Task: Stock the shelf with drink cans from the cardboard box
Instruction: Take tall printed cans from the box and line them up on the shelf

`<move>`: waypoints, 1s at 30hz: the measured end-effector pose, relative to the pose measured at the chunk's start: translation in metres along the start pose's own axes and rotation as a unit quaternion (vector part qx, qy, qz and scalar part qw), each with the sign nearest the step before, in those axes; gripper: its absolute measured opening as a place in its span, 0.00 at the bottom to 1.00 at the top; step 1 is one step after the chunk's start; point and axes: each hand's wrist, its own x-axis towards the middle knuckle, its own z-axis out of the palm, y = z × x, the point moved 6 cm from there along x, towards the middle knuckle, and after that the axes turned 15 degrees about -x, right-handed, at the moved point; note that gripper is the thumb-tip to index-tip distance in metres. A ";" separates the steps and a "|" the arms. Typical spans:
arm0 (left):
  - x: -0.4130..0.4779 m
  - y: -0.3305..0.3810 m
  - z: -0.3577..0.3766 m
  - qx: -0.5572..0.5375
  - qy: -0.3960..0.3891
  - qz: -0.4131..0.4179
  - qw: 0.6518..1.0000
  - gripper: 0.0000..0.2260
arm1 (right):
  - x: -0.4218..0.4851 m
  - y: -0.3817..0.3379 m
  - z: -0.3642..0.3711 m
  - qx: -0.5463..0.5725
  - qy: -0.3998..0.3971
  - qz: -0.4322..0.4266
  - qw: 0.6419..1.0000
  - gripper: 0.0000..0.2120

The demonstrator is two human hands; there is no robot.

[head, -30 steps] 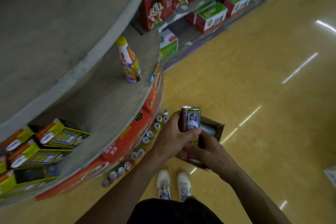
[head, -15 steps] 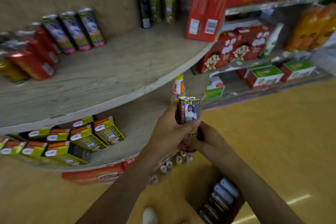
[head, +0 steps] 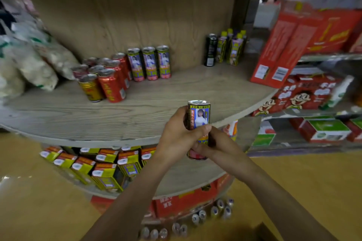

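A drink can (head: 198, 113) with a blue portrait label and yellow trim stands upright in front of the curved edge of the round wooden shelf (head: 137, 107). My left hand (head: 176, 135) grips it from the left, thumb across the label. My right hand (head: 217, 146) holds its lower part from the right. Three matching cans (head: 148, 62) stand in a row at the back of the shelf, beside a cluster of red and gold cans (head: 109, 82). Only a dim corner of the cardboard box (head: 260, 231) shows at the bottom edge.
White snack bags (head: 29, 60) lie at the shelf's left end. A dark can and yellow-capped bottles (head: 225, 49) stand at the back right, with tall red cartons (head: 293, 41) beyond. Yellow juice cartons (head: 105, 164) fill the lower shelf. Several can tops (head: 211, 211) line the floor.
Both hands have lifted the can from above the box on the floor up to the upper shelf's edge. The view has tilted up with them, and the box has dropped almost out of sight.
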 end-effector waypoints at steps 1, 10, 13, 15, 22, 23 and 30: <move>0.005 0.002 -0.009 0.000 0.003 0.006 1.000 0.20 | 0.009 -0.006 0.004 -0.002 0.003 -0.005 1.000 0.18; 0.038 0.012 -0.083 0.009 0.018 0.041 0.999 0.22 | 0.070 -0.045 0.039 -0.026 0.017 -0.003 1.000 0.17; 0.045 0.006 -0.103 0.013 0.029 0.043 0.999 0.22 | 0.086 -0.054 0.051 -0.056 0.022 0.002 0.998 0.24; 0.050 0.001 -0.114 0.019 0.034 0.048 0.998 0.22 | 0.098 -0.058 0.059 -0.067 0.022 0.000 0.998 0.28; 0.081 -0.013 -0.141 0.019 0.059 0.051 0.997 0.26 | 0.148 -0.059 0.077 -0.087 0.028 -0.001 0.996 0.17; 0.087 -0.015 -0.144 0.022 0.065 0.051 0.996 0.26 | 0.156 -0.059 0.077 -0.092 0.026 -0.003 0.995 0.17; 0.120 -0.024 -0.160 0.045 0.112 0.041 0.992 0.32 | 0.211 -0.062 0.090 -0.097 0.025 -0.038 0.994 0.27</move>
